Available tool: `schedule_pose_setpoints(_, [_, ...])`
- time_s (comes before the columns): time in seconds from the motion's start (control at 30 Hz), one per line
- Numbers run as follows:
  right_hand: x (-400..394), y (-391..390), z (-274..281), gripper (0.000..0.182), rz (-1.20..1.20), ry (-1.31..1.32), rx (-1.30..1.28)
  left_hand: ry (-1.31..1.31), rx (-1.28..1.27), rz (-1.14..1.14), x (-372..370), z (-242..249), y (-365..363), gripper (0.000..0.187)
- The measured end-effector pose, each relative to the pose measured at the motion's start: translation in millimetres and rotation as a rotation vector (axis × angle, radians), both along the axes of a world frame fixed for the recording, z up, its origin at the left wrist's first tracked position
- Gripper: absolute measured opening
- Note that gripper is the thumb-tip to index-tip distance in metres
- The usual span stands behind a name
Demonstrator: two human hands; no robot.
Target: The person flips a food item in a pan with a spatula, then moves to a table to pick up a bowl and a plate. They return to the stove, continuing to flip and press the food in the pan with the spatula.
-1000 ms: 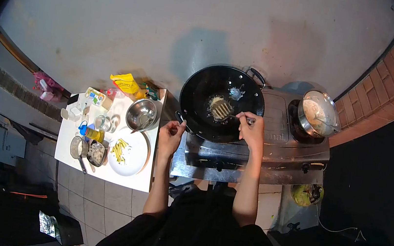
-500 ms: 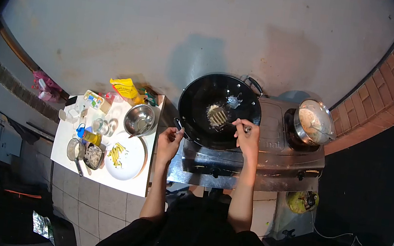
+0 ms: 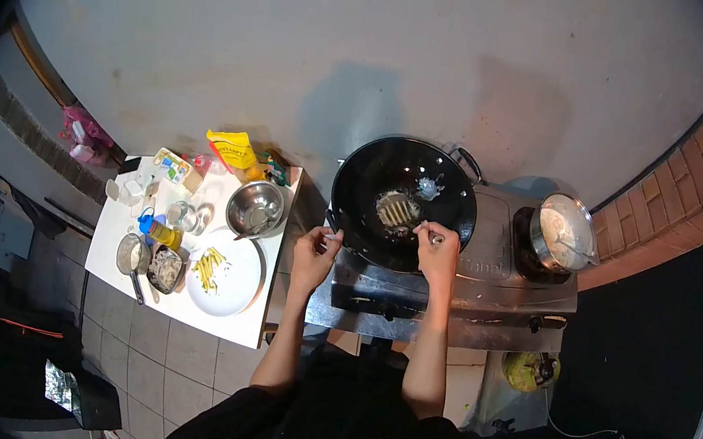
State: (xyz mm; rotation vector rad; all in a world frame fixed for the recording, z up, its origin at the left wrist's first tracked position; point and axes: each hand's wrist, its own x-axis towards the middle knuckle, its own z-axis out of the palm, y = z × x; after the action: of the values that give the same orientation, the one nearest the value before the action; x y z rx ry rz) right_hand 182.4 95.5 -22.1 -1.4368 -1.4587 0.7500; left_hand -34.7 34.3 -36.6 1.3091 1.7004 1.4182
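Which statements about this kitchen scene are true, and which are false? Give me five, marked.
1. The right hand holds the slotted spatula. True.
2. The left hand holds the spatula too. False: it is at the wok's handle.
3. The white plate sits on the stove. False: it is on the table.
4. The bottle has a blue cap. True.
5. The spatula's head is outside the wok. False: it is inside.

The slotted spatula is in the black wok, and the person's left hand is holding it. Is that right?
Not quite: the head view shows the right hand holding the slotted spatula, not the left hand. The spatula is in the black wok, as you said.
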Motion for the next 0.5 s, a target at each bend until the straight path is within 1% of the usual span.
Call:
schedule_pose_setpoints(0.03, [-1, -2, 11, 0.02, -0.002, -0.002, -0.004, 0.025, 0.006, 0.005, 0, 0, 0, 0.027])
schedule_pose_setpoints(0.1, [-3, -7, 26, 0.02, -0.053, 0.201, -0.17, 0.035, -0.007, -0.001, -1, 3, -1, 0.027])
schedule_pose_setpoints(0.13, [0, -4, 18, 0.018, -0.054, 0.232, -0.199, 0.05, -0.01, -0.009, -1, 5, -2, 0.028])
schedule_pose_setpoints(0.2, [5, -1, 13, 0.017, -0.04, 0.145, -0.071, 0.094, -0.001, 0.0, 0, 9, -4, 0.029])
schedule_pose_setpoints(0.23, [5, -3, 16, 0.017, -0.046, 0.148, -0.073, 0.133, 0.01, 0.006, 0, 11, -4, 0.029])
schedule_pose_setpoints(0.27, [6, -5, 18, 0.017, -0.053, 0.199, -0.025, 0.135, 0.009, -0.002, 0, 13, -5, 0.029])
schedule_pose_setpoints(0.3, [7, -7, 23, 0.018, -0.062, 0.248, 0.024, 0.146, -0.066, -0.015, -1, 18, -7, 0.031])
schedule_pose_setpoints(0.33, [9, -6, 22, 0.018, -0.074, 0.248, 0.025, 0.156, -0.138, -0.029, -1, 21, -6, 0.032])
schedule_pose_setpoints(0.4, [14, -5, 18, 0.019, -0.107, 0.178, 0.0, 0.157, -0.13, -0.02, -1, 19, -5, 0.033])
schedule_pose_setpoints(0.5, [14, -5, 8, 0.02, -0.122, 0.182, -0.026, 0.164, -0.126, 0.005, 3, 24, -6, 0.033])
